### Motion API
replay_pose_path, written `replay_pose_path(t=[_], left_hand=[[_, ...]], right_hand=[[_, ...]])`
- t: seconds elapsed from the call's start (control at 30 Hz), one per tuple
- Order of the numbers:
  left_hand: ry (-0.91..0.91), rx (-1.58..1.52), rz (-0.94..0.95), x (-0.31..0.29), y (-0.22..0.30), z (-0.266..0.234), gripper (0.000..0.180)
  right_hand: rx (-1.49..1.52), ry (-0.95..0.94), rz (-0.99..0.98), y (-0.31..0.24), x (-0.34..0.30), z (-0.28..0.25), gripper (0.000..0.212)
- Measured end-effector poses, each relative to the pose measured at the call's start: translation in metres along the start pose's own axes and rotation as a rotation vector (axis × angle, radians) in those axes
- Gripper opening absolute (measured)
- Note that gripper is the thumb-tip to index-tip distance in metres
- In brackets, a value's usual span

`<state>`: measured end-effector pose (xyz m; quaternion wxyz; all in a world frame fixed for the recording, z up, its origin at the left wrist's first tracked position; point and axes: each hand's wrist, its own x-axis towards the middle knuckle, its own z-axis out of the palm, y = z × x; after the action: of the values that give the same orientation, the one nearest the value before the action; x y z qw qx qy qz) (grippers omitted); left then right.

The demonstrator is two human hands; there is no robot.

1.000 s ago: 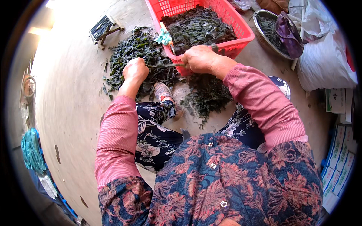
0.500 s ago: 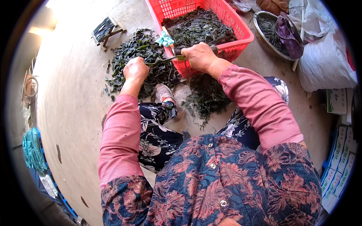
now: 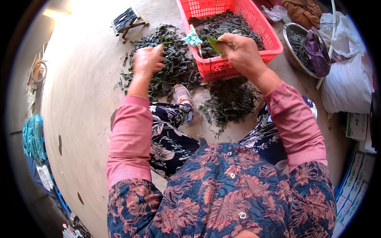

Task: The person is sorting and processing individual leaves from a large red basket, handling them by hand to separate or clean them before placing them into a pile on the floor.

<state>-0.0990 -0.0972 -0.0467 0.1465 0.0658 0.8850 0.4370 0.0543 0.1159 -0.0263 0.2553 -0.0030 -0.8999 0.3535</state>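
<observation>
My right hand (image 3: 243,51) is closed, pinching a green seaweed frond (image 3: 215,45) above the near rim of the red plastic basket (image 3: 218,67). Dark seaweed (image 3: 230,29) fills the lower part of that basket. Over the left seaweed pile (image 3: 170,53) hovers my left hand (image 3: 149,61), slightly blurred; its thumb and fingers are apart and no frond shows in them. Between my legs, in front of the basket, lies a smaller heap of dark seaweed (image 3: 230,105). A stick wrapped in pale blue material (image 3: 192,39) leans at the basket's left rim.
A small folding stool (image 3: 129,23) stands beyond the left pile. To the right are a metal basin (image 3: 291,43) with dark strands and a purple cloth-like item (image 3: 316,53), a white sack (image 3: 345,89) and stacked boxes (image 3: 353,178). A teal plastic bundle (image 3: 34,139) hangs far left.
The frond stretched between both hands is now in my right hand alone, which has lifted and moved right. My left hand has come away from it and its fingers have loosened. The view has shifted slightly.
</observation>
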Motion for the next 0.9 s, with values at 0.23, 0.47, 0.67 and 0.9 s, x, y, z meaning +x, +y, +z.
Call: replay_pose_path(t=[0.23,0.47,0.67,0.9], left_hand=[[-0.816,-1.154,-0.242,-0.083,0.055,0.061,0.042],[-0.682,-1.208,0.121,-0.066,0.099,0.028,0.026],[-0.784,-1.17,0.22,-0.074,0.125,0.033,0.031],[-0.519,-1.285,0.042,-0.042,0.113,0.036,0.023]], right_hand=[[-0.15,0.099,-0.63,-0.051,-0.015,-0.015,0.014],[0.282,0.227,-0.115,-0.045,-0.025,-0.027,0.024],[1.156,-0.157,0.373,-0.038,-0.016,-0.022,0.042],[0.935,-0.198,0.525,-0.021,-0.018,-0.036,0.02]])
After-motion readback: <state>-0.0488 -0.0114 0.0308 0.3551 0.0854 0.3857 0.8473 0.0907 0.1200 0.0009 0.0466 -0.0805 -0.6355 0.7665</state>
